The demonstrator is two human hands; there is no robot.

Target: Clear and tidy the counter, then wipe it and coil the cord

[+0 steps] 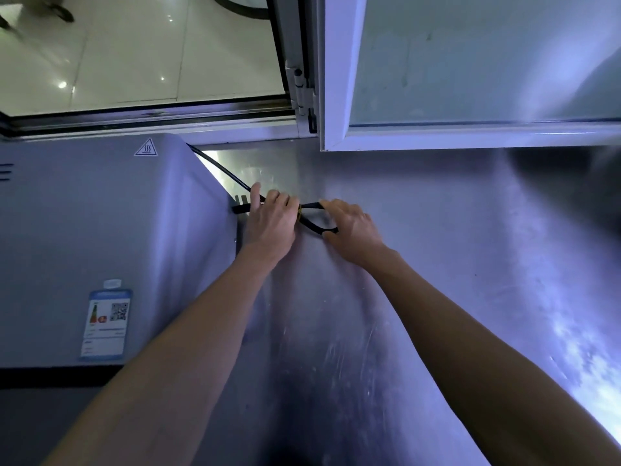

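Head view: black cord (316, 227) looped between both gripping hands (274, 218)

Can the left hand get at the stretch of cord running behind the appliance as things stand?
Probably yes. The left hand already grips the black cord beside the grey appliance, and the stretch leading back lies exposed on the steel counter; where it goes behind is hidden.

We stand at the tabletop (420, 264), with the appliance (100, 247) on it at our nine o'clock. At twelve o'clock, just beside the appliance's far right corner, our left hand (272, 223) and right hand (349, 230) sit side by side on the cord (316, 220), which runs back toward eleven o'clock behind the appliance. Beyond, the window frame (336, 95) rises at one o'clock.
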